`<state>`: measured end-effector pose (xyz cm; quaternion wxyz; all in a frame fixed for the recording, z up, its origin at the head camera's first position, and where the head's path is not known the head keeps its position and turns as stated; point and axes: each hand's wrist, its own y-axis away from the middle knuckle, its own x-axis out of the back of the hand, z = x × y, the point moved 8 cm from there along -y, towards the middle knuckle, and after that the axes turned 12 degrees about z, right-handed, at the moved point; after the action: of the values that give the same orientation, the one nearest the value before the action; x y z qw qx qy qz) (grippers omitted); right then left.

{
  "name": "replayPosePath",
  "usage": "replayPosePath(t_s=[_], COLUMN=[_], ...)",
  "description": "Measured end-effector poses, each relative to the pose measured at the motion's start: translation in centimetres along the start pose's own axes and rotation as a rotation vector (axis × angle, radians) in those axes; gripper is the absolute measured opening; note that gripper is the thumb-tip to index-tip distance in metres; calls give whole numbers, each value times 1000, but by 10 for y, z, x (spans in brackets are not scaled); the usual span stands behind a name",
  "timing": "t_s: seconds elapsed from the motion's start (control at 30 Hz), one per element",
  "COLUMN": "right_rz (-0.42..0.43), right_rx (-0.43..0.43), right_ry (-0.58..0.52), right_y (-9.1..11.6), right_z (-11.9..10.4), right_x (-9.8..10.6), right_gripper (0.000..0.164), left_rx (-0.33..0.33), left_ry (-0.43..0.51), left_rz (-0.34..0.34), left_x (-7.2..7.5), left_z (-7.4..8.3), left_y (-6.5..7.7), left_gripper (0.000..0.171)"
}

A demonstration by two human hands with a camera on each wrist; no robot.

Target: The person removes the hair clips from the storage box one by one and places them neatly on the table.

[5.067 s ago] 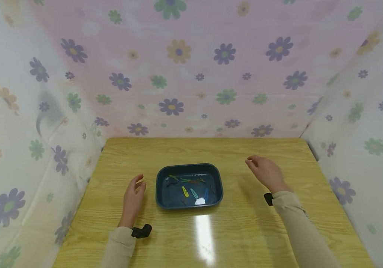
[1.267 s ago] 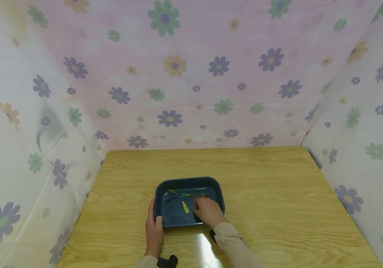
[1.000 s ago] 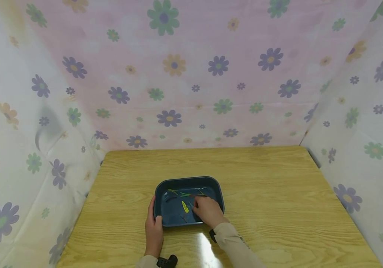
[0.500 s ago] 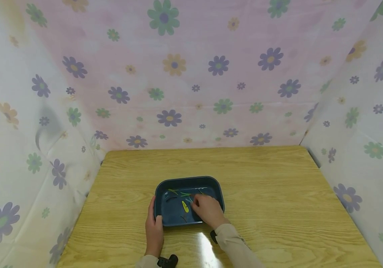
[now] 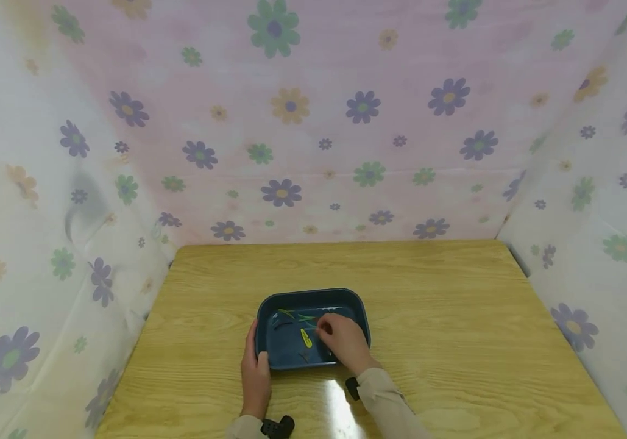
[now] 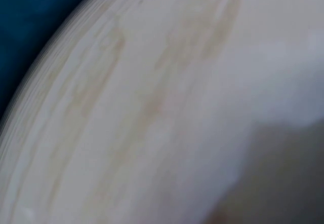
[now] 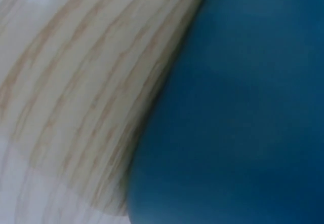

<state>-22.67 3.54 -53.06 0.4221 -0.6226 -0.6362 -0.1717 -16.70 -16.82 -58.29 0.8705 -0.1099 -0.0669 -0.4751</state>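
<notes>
A dark blue rectangular tray [image 5: 313, 297] holds several small hair clips and thin twig-like pieces. My left hand [image 5: 255, 372] grips the tray's left wall, with the thumb at the front left corner and the fingers along the outside. Inside the tray, my right hand [image 5: 343, 341] has its fingers curled and pinches a teal hair clip [image 5: 311, 325], of which only a small part shows. A yellow hair clip [image 5: 306, 338] lies just left of those fingers. Green strips [image 5: 305, 317] lie behind it. The tray's right part is hidden under my right hand.
A wood-grain table [image 5: 445, 305] carries the tray. Flower-print cloth [image 5: 324, 122] stands behind and on both sides. In the left wrist view mostly blurred tabletop [image 6: 126, 107] shows; the right wrist view shows the tray's blue outer wall [image 7: 228, 107].
Both hands came from the sides to the tray. Over the last second my right hand has shifted slightly towards the tray's back, and the teal hair clip moved with it.
</notes>
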Motion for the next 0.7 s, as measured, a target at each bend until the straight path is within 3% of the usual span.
replayPosePath(t_s=[0.2, 0.4, 0.7], right_rz=[85, 114, 196], right_rx=[-61, -113, -221], right_ry=[-80, -153, -234], right_y=[-2, -1, 6], right_z=[1, 4, 23], right_x=[15, 26, 39], right_gripper=[5, 4, 9], left_rx=[-6, -19, -32], left_ry=[-21, -21, -17], left_rz=[3, 12, 7], left_x=[-2, -2, -3], left_z=[-4, -3, -2], left_y=[0, 1, 0], left_gripper=[70, 69, 70])
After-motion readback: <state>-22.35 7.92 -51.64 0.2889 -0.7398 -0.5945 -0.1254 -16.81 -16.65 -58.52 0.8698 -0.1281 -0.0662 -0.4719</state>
